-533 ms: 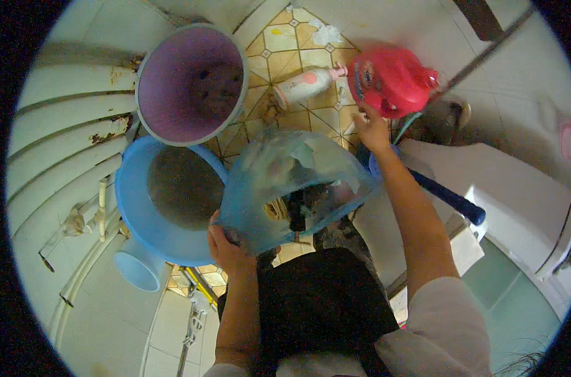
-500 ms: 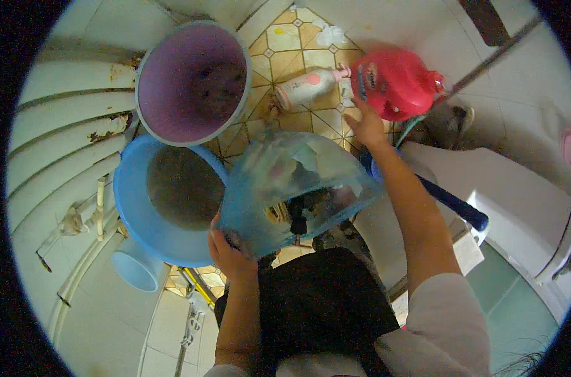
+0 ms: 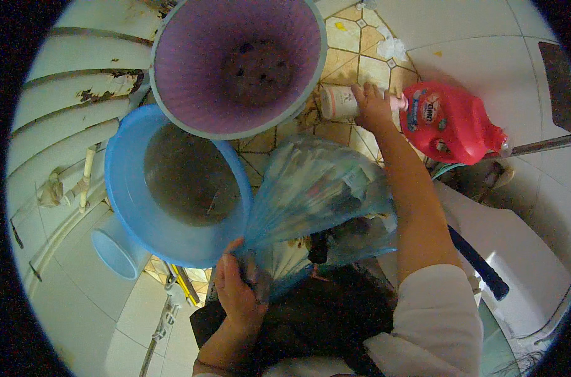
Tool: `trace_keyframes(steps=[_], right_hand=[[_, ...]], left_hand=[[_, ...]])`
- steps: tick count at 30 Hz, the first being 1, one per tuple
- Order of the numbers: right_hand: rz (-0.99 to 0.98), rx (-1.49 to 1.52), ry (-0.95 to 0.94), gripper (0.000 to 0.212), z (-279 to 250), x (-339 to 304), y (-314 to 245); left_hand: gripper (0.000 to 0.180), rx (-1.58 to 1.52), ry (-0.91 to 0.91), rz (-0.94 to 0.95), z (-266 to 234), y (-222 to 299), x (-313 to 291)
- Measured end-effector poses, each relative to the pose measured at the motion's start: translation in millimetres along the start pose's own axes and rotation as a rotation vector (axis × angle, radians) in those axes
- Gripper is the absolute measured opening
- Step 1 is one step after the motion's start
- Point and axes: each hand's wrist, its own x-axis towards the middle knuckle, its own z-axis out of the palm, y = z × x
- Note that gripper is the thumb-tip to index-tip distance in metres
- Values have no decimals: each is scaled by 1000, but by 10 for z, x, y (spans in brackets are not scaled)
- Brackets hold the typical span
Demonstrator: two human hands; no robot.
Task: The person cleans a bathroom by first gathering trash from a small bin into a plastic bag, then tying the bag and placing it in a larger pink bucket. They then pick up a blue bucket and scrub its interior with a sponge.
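My left hand [image 3: 240, 294] is closed on the gathered edge of a translucent blue plastic bag [image 3: 304, 173]. Through its wide mouth, a dark object and some pale pieces show inside; I cannot make out what they are. Beyond the bag, my right hand [image 3: 373, 112] reaches down to a white pump bottle [image 3: 338, 103] with a pink top, lying on its side on the tiled floor. The fingers wrap over the bottle's middle. Its pump end lies close beside a red detergent jug [image 3: 445, 122].
A purple tub [image 3: 185, 69] stands at the far left, its bottom dirty. Nearer, a blue basin [image 3: 117, 169] holds murky water, with a small light-blue pail [image 3: 114, 254] beside it. At right are a dark blue handle [image 3: 480, 262] and a white fixture [image 3: 524, 257]. Crumpled white tissue [image 3: 392, 49] lies far off.
My right hand has moved from beside the red jug onto the pump bottle and closed around it. My left hand keeps its hold on the bag, which is now pulled more taut. The view has shifted.
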Motion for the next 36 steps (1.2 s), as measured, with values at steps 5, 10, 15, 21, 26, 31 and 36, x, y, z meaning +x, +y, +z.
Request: trace_keyframes(steps=[5,10,15,21,26,31,36], right_hand=[[-12,225,101,81,-946,-627,-47],[16,328,37,90,-2437,-1597,-262],[-193,427,-693,83,-3127,-2101,-750],[47,368,-679,63,-2154,-1730,-1397],[-295,415,-651,44,-1991,-1820,-1641],[180,791,7,23,-2122,-1244,-682],[406,374,-108,34,-326,-633,511]], left_hand=[[30,21,-30,-62,114,39,8],[29,1,-64,-96,173,99,-30],[27,329,-173,154,151,69,-57],[24,642,-353,393,103,82,-136],[22,727,-274,484,21,13,19],[22,748,-146,515,-202,-83,141],[26,771,-127,506,-164,-26,187]])
